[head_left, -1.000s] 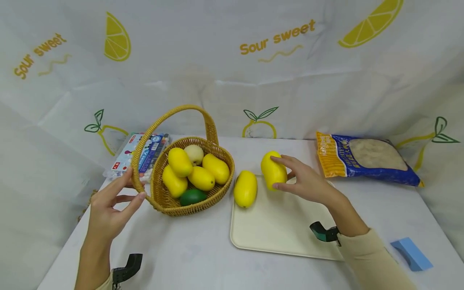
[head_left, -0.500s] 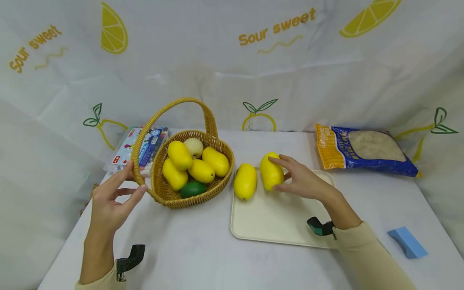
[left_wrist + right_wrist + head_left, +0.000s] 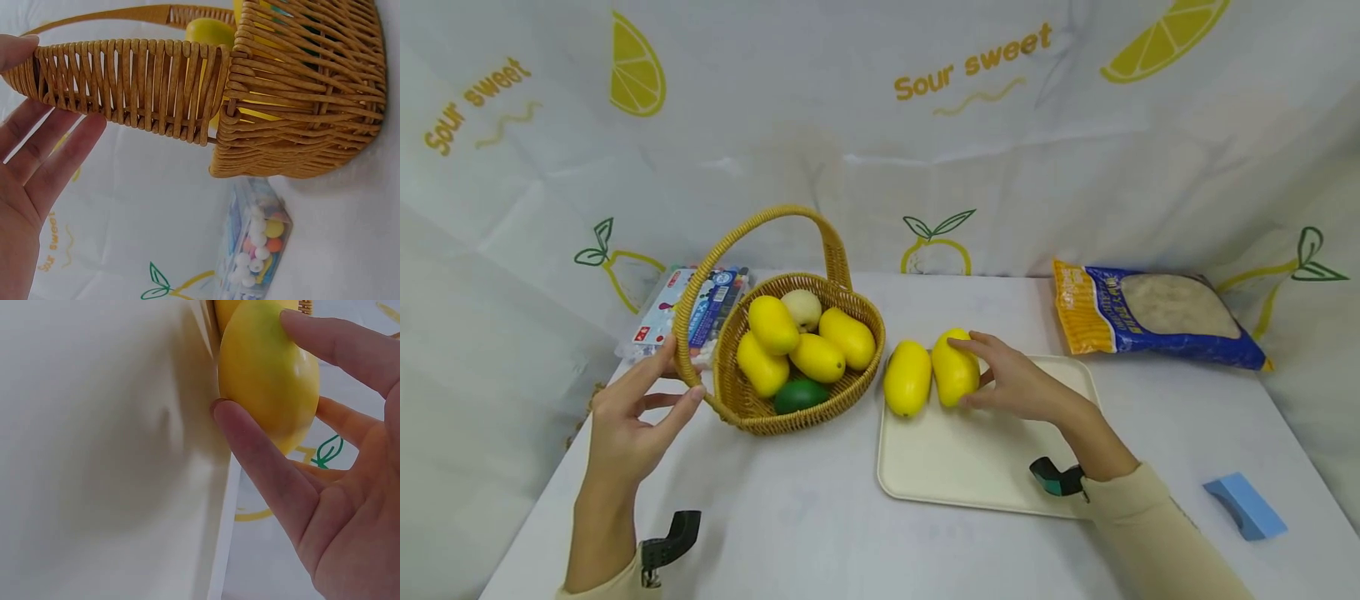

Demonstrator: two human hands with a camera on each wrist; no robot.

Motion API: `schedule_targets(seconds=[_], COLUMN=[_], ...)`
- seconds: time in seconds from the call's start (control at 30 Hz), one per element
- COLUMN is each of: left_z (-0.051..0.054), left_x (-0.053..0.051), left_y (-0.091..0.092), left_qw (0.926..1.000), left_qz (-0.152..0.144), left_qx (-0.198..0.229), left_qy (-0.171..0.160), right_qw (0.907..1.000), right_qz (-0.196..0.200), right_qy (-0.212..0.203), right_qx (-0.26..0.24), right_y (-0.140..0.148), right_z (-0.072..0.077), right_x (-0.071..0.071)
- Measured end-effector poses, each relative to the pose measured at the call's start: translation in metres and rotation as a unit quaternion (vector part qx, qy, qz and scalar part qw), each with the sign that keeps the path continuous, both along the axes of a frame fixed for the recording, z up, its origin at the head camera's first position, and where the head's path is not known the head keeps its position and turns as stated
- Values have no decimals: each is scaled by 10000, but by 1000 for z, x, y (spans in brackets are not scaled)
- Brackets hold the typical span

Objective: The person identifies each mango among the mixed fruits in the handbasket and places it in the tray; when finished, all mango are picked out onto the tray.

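Note:
In the head view my left hand [image 3: 628,417] holds the handle [image 3: 730,237] of a wicker basket [image 3: 808,425] between thumb and fingers. The left wrist view shows the thumb above the handle [image 3: 131,81] and the fingers beneath it. Several yellow mangoes [image 3: 772,325], a pale round fruit [image 3: 802,311] and a dark green fruit [image 3: 801,396] lie in the basket. My right hand [image 3: 1018,382] grips a yellow mango [image 3: 953,371] at the back left of the cream tray [image 3: 970,467]. Close on its left lies another mango [image 3: 907,379]. Whether the gripped mango rests on the tray is hard to tell.
Behind the basket lies a clear plastic box of coloured beads [image 3: 677,312]. A blue and orange bag [image 3: 1157,317] is at the back right. A blue arched block [image 3: 1246,506] sits on the right of the white table, with a printed curtain behind.
My right hand has brought the mango left and slightly toward me, close beside the other mango on the tray. The left hand keeps its hold on the basket handle.

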State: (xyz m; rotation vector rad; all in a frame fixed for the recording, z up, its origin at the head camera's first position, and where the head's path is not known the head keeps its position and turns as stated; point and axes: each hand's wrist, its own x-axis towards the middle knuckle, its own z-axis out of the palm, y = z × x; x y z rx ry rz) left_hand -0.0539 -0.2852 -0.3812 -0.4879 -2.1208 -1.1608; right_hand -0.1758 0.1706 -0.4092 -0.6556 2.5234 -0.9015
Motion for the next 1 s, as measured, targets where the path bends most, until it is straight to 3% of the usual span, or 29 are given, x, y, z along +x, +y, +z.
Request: schedule_targets(seconds=[0.43,0.7,1.0], left_z=[3,3,1], left_x=[4,2,-1], left_y=[2,4,0], left_qw=[9997,9996,9998], left_qz=[140,199,99], left_qx=[-176,-189,-162], left_qy=[-95,-81,32], right_qw=[9992,9997,9995], right_qz=[-151,-204,-199], right_qy=[-309,-108,-186], right_qx=[-188,-12,-167], right_y=[-1,0,1], right_z=[-6,-5,-6], right_x=[4,4,3])
